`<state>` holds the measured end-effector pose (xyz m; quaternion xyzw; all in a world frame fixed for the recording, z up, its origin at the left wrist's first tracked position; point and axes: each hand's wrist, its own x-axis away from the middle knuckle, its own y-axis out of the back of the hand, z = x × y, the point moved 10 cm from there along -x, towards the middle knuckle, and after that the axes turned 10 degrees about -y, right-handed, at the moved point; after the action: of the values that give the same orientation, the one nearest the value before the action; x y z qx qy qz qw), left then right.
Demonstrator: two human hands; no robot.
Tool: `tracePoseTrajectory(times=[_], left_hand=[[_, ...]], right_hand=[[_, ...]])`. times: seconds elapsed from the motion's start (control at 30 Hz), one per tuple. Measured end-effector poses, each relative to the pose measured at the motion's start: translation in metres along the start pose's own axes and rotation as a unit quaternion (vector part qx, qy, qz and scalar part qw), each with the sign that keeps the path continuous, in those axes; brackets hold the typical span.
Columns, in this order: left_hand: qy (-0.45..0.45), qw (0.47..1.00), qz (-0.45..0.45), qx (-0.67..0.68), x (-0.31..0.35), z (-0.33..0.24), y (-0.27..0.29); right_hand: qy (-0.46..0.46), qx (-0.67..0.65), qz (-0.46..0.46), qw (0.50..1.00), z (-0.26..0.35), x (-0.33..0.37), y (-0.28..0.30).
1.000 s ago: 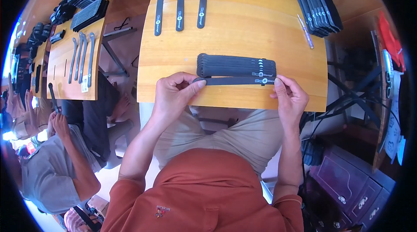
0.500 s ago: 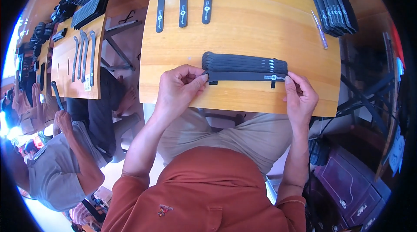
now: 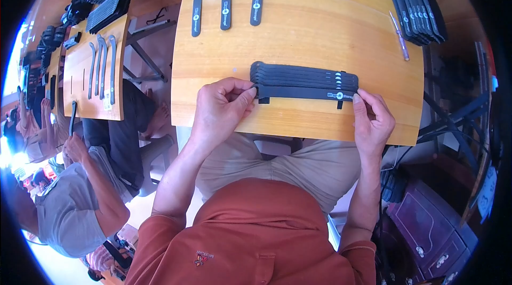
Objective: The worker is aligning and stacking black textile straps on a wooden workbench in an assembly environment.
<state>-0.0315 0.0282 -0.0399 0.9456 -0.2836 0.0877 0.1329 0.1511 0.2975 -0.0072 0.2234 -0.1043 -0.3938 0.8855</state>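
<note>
A stack of several dark straps (image 3: 298, 74) lies crosswise near the front of the wooden table. Along its near side runs one dark strap (image 3: 304, 93) with a pale printed mark toward its right end. My left hand (image 3: 226, 105) pinches this strap's left end between thumb and fingers. At the opposite end my right hand (image 3: 373, 117) grips it, thumb against fingers. Two short black tabs stick out from under the stack on the near side.
Three dark straps (image 3: 226, 2) lie apart at the table's far left. A purple-handled pointed tool (image 3: 400, 39) rests beside a bundle of straps (image 3: 415, 5) at the far right. Left, a co-worker (image 3: 74, 194) sits at another table (image 3: 80, 82). A dark drawer cabinet (image 3: 426, 226) stands lower right.
My hands and the strap between them keep almost the same place against the stack. The view has shifted slightly. The co-worker's hand and strap have moved a little.
</note>
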Motion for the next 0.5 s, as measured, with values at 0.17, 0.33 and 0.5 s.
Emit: tracePoseTrajectory(times=[0.17,0.33,0.5], left_hand=[[0.005,1.0,0.002,0.003,0.0,0.0012,-0.0005],[0.019,1.0,-0.005,0.004,0.0011,0.0016,0.0002],[0.019,1.0,-0.002,0.003,0.001,0.0003,0.0002]], right_hand=[[0.026,0.013,0.001,1.0,0.0048,-0.0002,0.0012],[0.035,-0.011,-0.008,0.999,0.0053,0.0018,-0.0005],[0.042,-0.001,-0.009,0.999,0.0032,0.0021,0.0008]])
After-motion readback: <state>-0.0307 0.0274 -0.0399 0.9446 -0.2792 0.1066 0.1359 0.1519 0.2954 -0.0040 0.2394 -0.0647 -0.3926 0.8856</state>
